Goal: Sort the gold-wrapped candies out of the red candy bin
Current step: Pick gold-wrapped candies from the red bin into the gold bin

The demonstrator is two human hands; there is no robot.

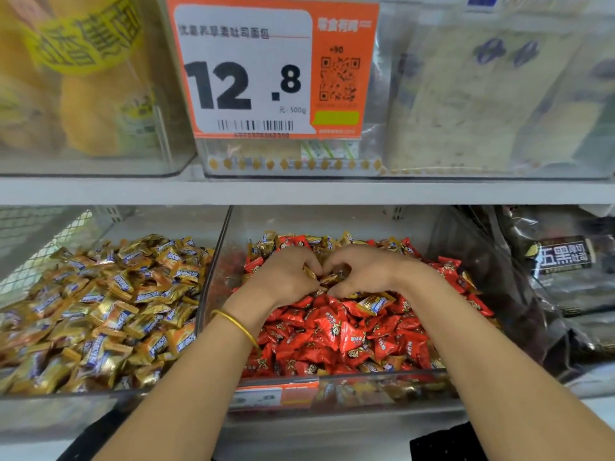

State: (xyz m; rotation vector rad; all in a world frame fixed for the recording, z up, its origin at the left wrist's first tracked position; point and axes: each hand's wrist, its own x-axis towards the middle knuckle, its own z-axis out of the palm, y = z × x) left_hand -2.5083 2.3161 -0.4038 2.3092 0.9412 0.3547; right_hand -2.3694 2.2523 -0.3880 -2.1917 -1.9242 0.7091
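A clear bin (332,380) in the middle of the lower shelf holds a heap of red-wrapped candies (336,334) with gold-wrapped candies (376,304) mixed in, mostly at the back and near my hands. My left hand (286,277) and my right hand (362,271) are both inside this bin, side by side over the heap, fingers curled round a small clutch of gold-wrapped candies between them. A gold bangle sits on my left wrist.
A second clear bin (100,390) to the left is full of gold-wrapped candies (100,311). A clear divider wall (213,271) separates the two. Dark packaged goods (562,261) lie to the right. A shelf (299,191) with a price tag (266,68) hangs close above.
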